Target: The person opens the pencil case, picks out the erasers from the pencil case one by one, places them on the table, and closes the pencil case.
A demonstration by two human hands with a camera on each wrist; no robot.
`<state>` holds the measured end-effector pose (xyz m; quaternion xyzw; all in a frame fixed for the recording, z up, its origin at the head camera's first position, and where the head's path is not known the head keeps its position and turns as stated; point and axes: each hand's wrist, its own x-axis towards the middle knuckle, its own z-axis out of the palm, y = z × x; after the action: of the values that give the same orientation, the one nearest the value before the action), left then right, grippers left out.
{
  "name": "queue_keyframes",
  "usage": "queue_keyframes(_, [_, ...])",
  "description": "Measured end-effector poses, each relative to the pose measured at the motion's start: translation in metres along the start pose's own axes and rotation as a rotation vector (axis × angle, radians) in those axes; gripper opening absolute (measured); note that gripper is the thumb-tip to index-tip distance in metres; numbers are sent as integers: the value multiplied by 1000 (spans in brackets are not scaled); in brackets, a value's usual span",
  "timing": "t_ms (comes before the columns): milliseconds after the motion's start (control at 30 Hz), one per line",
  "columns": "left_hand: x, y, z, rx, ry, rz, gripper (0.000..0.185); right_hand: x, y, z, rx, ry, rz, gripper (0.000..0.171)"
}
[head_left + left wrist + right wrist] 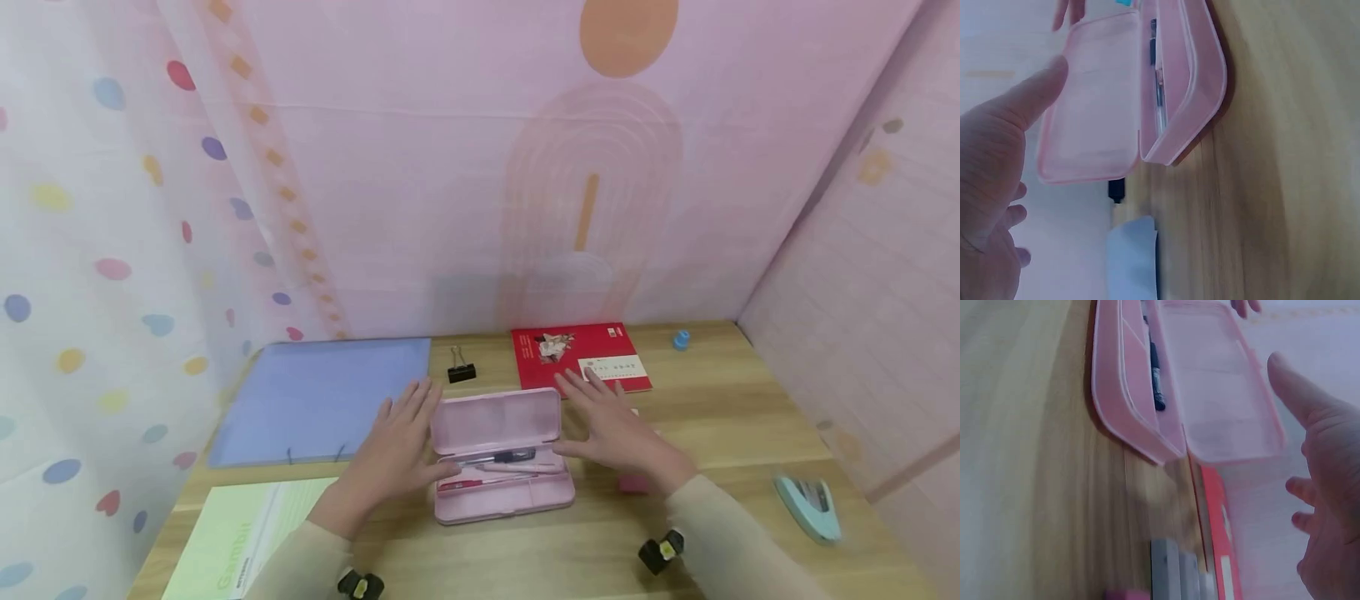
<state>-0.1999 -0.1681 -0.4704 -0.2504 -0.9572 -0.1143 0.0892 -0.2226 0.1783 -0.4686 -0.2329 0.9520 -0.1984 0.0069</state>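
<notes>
Wooden tabletop (735, 433) sitting under pink walls | pencil case (501, 457) lying open mid-table, pens inside | left hand (393, 446) and right hand (618, 429) hovering either side, fingers spread, gripping nothing

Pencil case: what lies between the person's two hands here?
In the head view, the open pink pencil case with pens inside lies between the left hand and the right hand; neither hand grips it.
</notes>
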Motion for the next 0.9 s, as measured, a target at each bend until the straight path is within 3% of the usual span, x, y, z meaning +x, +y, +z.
queue_keyframes(167, [10, 1, 8, 1, -91, -42, 117, 11, -5, 4, -1, -43, -3, 101])
queue_keyframes(433, [5, 1, 5, -7, -96, -36, 109, 8, -8, 4, 1, -57, 4, 98])
queue_keyframes(733, [-35, 21, 3, 59, -60, 61, 106, -42, -14, 10, -33, -13, -138, 92])
queue_keyframes(900, [-56, 31, 13, 53, -80, 109, 104, -66, -20, 22, 32, -70, -119, 82])
